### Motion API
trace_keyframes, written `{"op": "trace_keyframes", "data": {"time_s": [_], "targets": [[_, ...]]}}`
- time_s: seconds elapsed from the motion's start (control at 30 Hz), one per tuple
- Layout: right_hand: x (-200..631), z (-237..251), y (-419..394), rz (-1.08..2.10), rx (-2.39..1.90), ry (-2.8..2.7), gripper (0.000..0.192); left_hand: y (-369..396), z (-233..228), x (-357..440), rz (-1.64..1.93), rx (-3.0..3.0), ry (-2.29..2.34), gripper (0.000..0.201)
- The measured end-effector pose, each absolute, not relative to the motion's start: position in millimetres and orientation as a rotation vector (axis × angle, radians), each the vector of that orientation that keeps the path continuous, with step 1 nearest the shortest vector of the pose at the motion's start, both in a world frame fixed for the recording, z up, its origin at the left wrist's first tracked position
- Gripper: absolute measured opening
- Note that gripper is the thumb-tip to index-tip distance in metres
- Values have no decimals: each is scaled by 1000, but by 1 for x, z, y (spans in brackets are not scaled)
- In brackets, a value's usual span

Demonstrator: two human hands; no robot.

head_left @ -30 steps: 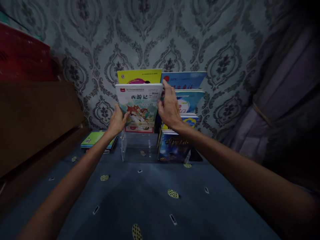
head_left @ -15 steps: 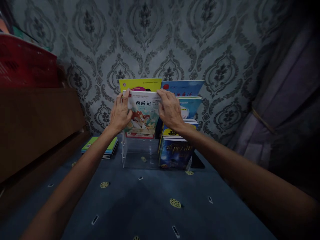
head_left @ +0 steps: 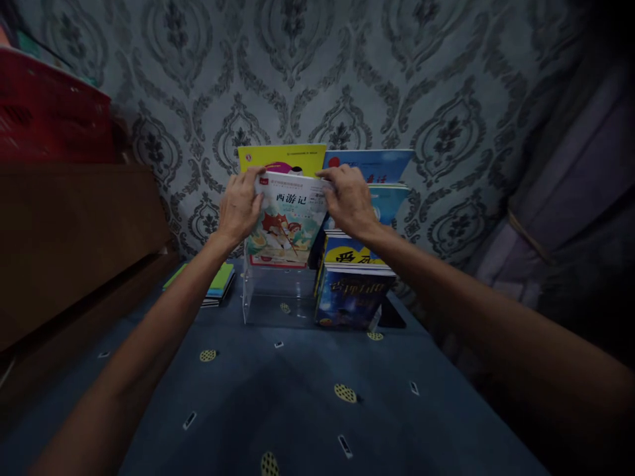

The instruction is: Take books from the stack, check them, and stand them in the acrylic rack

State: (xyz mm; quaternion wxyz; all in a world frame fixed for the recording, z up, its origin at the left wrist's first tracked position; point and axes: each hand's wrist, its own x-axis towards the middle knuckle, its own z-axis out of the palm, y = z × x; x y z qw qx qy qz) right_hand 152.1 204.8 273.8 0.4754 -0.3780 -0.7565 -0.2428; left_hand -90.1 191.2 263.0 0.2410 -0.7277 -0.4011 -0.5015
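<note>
- Left hand (head_left: 239,206) curled over the upper left corner of a white picture book (head_left: 285,221), fingers hooked on the top edge, thumb on the cover.
- Right hand (head_left: 348,200) gripping the upper right corner of the same book, fingers bent over the top edge.
- Book upright, cover facing the camera, just above the middle of the frame, tilted slightly back, its lower edge resting in a clear plastic rack (head_left: 270,297).
- Just behind the book, a yellow book (head_left: 280,158) standing upright, only its top strip showing.
- Right of centre, a stepped row of books in the right half of the rack: a blue book (head_left: 377,163) at the back, a lighter blue one (head_left: 391,201) in front of it, then a yellow and blue cover (head_left: 354,254), then a dark blue cover (head_left: 350,301) at the very front.
- Left front part of the rack holding nothing but the white book.
- Left of the rack, a low stack of thin books (head_left: 213,285) lying flat, green cover on top.
- Rack and stack resting on a desk (head_left: 297,410) draped in dark blue cloth with small yellow dots.
- Patterned grey wallpaper (head_left: 317,73) across the top of the frame.
- Brown wooden furniture (head_left: 74,238) along the left edge, something red (head_left: 49,119) above it in the upper left.
- Curtain (head_left: 570,198) along the right edge.
</note>
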Motion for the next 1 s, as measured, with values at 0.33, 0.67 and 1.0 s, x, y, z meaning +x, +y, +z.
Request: {"op": "trace_keyframes", "data": {"time_s": [0.33,0.67,1.0], "targets": [[143,296,224,-574,-788,-1938,25,204,259,-104,-1549,-1981,-1126,33],[144,291,231,-531,-861,-2002,23,214,247,-103,-1559,-2012,-1161,32],[140,268,216,-641,-873,-2066,32,204,218,-108,-1533,-1890,-1364,46]]}}
